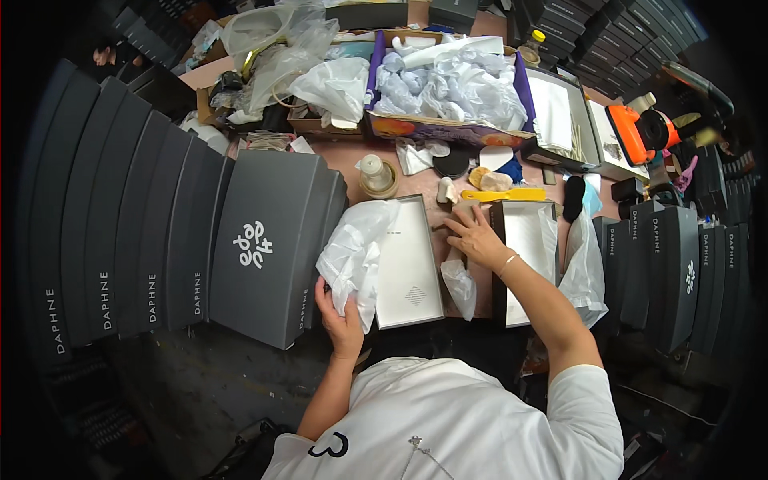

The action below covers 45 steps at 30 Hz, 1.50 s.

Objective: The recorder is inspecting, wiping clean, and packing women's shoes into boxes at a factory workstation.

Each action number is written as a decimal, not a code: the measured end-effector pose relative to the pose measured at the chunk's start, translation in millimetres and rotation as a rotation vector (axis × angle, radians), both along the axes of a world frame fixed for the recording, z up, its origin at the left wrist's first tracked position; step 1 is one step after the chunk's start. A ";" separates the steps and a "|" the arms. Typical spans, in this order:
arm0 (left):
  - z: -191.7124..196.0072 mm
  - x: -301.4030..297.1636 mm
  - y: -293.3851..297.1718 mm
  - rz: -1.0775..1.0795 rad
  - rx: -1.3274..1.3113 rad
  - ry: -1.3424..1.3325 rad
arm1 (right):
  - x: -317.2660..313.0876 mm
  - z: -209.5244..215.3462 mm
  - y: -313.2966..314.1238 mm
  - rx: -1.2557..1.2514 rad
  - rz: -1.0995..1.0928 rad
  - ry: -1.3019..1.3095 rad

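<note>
Workshop, packing type: a pink-topped worktable (342,162) hemmed in by rows of matching dark grey boxes (280,204) on left and right, with further stacks (556,36) behind (uniform stock, by the look of it). On and about the tabletop: one purple carton (436,130) crammed with crumpled white tissue (452,90), heaped clear plastic bags (280,68), a yellow-handled tool (512,194), an orange device (624,132). Floor (228,368), dark and marked.
</note>
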<state>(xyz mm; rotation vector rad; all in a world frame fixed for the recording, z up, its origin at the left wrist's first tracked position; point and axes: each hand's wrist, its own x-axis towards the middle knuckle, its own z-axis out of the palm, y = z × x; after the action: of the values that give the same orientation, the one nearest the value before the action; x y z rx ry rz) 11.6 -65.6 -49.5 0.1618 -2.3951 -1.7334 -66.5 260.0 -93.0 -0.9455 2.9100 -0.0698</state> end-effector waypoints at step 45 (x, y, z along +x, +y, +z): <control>63.2 -72.9 61.1 -0.525 0.023 -0.067 | 160.9 100.6 -35.2 -1.956 -0.903 -0.990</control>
<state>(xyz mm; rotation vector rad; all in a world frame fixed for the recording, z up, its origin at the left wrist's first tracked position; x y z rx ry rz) -61.3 -4.4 13.7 -0.4545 -2.6313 -1.9815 94.4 224.8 7.6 0.5700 1.2517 -2.5107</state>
